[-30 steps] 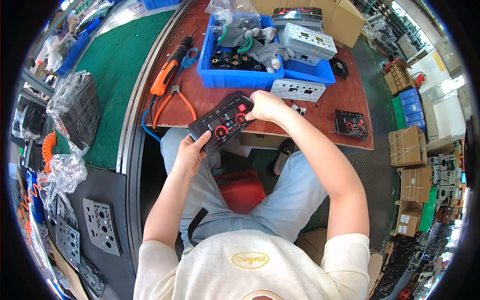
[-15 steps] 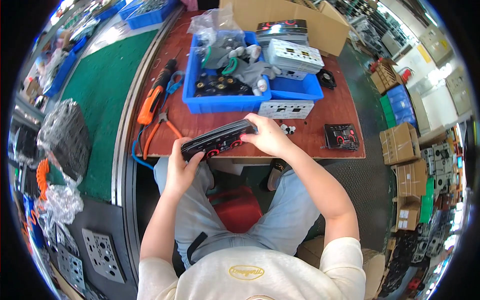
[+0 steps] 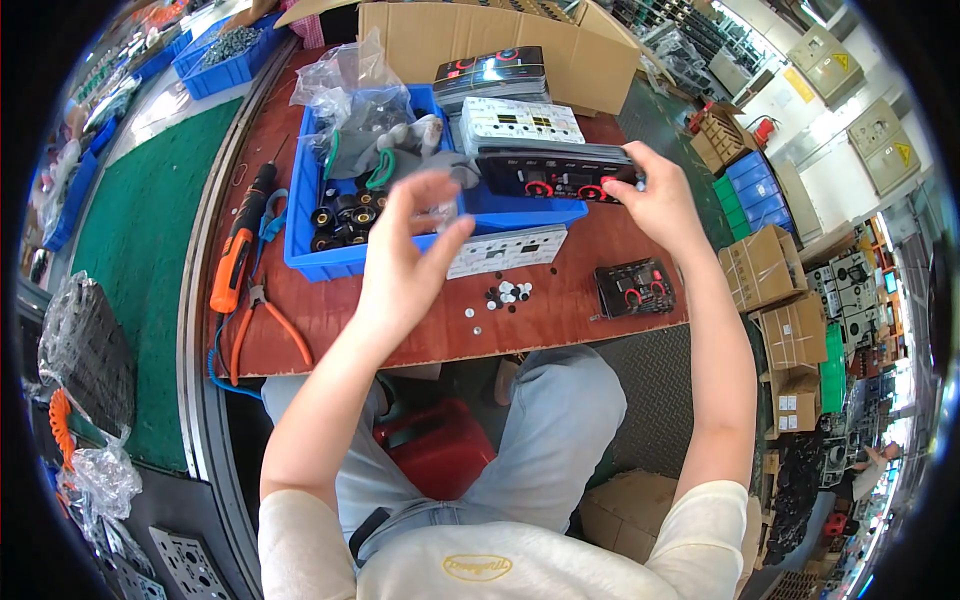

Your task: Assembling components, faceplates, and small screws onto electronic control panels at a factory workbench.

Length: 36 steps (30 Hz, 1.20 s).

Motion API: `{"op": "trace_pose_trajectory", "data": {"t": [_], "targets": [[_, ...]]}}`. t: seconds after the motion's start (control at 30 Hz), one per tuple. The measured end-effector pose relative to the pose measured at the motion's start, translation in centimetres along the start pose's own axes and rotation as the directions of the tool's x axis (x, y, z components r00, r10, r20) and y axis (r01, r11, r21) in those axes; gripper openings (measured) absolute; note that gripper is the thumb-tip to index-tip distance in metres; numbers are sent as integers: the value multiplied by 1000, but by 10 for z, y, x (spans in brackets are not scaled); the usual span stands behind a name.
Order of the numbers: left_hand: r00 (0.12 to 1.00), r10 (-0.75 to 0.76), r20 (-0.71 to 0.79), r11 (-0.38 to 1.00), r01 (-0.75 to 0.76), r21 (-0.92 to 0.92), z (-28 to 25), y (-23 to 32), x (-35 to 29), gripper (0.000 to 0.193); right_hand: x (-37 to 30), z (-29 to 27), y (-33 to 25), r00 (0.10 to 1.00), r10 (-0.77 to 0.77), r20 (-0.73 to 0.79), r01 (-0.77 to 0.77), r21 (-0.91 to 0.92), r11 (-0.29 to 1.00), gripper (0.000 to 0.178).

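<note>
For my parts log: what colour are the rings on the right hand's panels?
Red rings on black panels; head view.

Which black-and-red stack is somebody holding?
The stack in the right hand; no hand holds the back stack or the small stack near the right edge of the table.

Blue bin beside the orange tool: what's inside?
Grey gloves, black round parts with brassy centres, and clear plastic. What lies under them is covered, and the left hand hides part of the blue bin.

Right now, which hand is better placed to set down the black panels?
Likely right: the right hand grips the black panels at one end; the left hand is apart, open, seemingly empty.
</note>
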<state>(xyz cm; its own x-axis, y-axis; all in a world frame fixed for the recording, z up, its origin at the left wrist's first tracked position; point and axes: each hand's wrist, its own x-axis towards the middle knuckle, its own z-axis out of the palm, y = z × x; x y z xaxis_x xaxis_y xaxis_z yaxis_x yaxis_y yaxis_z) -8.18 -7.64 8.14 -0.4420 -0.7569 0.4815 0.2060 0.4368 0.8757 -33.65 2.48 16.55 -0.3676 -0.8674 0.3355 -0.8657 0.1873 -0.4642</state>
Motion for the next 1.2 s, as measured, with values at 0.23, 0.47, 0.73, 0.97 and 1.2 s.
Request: {"op": "trace_pose_trajectory", "data": {"t": [0.23, 0.47, 0.73, 0.97, 1.2], "targets": [[999, -43, 17, 932, 34, 360, 4, -21, -48, 32, 50, 45, 51, 965, 100, 242, -71, -126, 990, 39], [995, -100, -7, 797, 84, 598, 15, -40, -63, 36, 52, 59, 61, 929, 179, 323, -189, 0, 982, 47], [983, -168, -81, 880, 186, 437, 36, -65, -62, 38, 14, 39, 39, 987, 148, -59, -153, -80, 985, 38], [988, -105, -113, 915, 140, 379, 31, -69, -59, 18, -66, 86, 11, 933, -360, 12, 358, -156, 921, 24], [992, -66, -107, 926, 101, 364, -12, -21, -78, 13, -66, 89, -28, 894, -449, 18, 445, -159, 881, 22]]}}
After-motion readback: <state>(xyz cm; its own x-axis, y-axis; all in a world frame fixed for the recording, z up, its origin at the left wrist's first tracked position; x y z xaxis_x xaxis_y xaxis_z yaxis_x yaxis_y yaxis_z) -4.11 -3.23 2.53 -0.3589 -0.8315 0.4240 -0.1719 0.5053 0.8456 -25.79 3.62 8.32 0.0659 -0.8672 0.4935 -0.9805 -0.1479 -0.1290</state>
